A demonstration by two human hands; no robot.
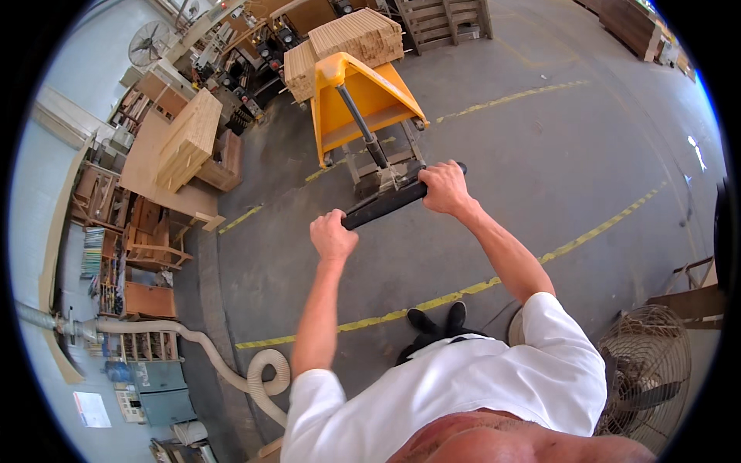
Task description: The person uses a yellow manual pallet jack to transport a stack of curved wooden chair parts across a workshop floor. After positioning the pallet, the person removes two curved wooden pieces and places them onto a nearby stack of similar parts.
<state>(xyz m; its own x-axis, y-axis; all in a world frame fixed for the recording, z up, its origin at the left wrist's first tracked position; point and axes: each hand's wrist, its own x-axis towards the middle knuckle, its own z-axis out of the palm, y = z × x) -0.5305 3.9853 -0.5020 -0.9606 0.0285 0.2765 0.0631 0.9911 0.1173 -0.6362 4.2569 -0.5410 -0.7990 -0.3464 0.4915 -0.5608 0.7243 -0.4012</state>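
Observation:
Both my arms stretch forward to the black push handle (390, 202) of a yellow lift trolley (363, 116). My left hand (333, 234) is closed around the handle's left end. Near its right end, my right hand (445, 187) grips the same bar, fingers wrapped over it. Between the handle and the yellow frame runs a dark hydraulic cylinder (361, 123). On the trolley's far side sit stacks of light wooden boards (355, 38); the yellow frame hides part of them, so I cannot tell how they rest.
Left stands a table (143, 166) with a stack of wooden panels (187, 143). A beige hose (224, 370) curls along the floor at lower left. A caged fan (644, 370) stands at lower right. Yellow tape lines (463, 293) cross the grey floor. A wooden pallet (444, 23) is beyond the trolley.

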